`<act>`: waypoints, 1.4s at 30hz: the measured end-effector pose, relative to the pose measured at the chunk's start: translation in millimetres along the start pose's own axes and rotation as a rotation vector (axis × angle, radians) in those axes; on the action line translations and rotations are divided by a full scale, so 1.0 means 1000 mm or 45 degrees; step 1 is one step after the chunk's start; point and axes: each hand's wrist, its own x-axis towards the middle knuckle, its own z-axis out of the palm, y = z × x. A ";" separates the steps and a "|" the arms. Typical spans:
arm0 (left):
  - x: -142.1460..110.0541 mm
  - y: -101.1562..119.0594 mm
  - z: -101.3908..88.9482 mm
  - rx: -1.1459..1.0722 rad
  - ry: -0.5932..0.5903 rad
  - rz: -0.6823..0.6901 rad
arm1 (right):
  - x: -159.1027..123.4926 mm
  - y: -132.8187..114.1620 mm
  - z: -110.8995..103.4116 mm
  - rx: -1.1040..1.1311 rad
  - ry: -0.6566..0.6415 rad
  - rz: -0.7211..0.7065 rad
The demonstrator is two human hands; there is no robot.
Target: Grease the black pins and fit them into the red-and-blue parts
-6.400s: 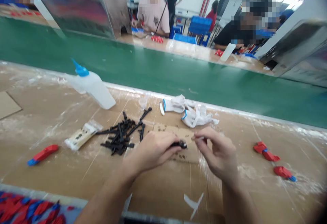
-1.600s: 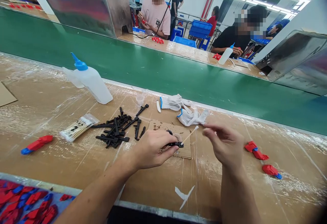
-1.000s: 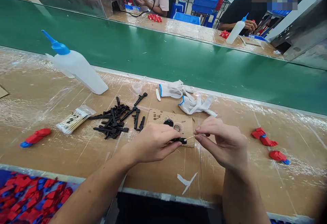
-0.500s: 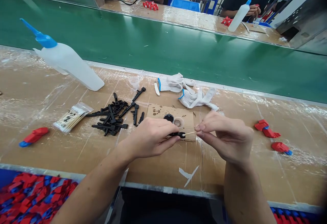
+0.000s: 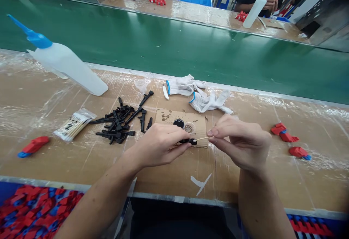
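Observation:
My left hand (image 5: pixel 163 144) pinches a small black plastic part (image 5: pixel 191 141) whose end sticks out past the fingertips. Between the thumb and finger of my right hand (image 5: pixel 237 141) is a cotton swab (image 5: pixel 202 138), its white tip touching or very close to the end of that part. Both hands are above the near edge of a stained cardboard piece (image 5: pixel 200 122). On the cardboard stand a small black-filled cup (image 5: pixel 178 124) and a clear cup (image 5: pixel 189 128). To the left lies a heap of black plastic parts (image 5: pixel 117 122).
A bag of cotton swabs (image 5: pixel 73 124), a white squeeze bottle (image 5: pixel 71 66) and white gloves (image 5: pixel 208 101) lie around. Red-blue pieces (image 5: pixel 33 146) rest at both sides; a bin (image 5: pixel 8 188) of them is lower left. Beyond the green belt (image 5: pixel 174 39), people work at another bench.
The view has shifted slightly, so most things sit a little higher and further left. Both hands keep the same grip, with the swab still at the end of the black part.

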 end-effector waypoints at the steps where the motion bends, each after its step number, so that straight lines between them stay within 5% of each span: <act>1: 0.000 0.000 0.000 -0.004 0.002 0.002 | 0.000 0.000 0.000 -0.002 0.002 0.005; 22: 0.002 0.001 -0.001 -0.044 -0.005 0.006 | 0.000 0.001 -0.001 0.060 -0.022 -0.056; 28: -0.004 -0.007 -0.017 0.055 0.094 -0.116 | -0.001 0.013 -0.013 -0.018 0.110 0.035; 34: -0.016 -0.023 -0.037 0.113 0.248 -0.309 | -0.002 0.037 0.001 -0.207 -0.214 0.111; 42: -0.015 -0.031 -0.038 0.120 0.313 -0.350 | -0.004 0.042 0.006 -0.325 -0.517 0.240</act>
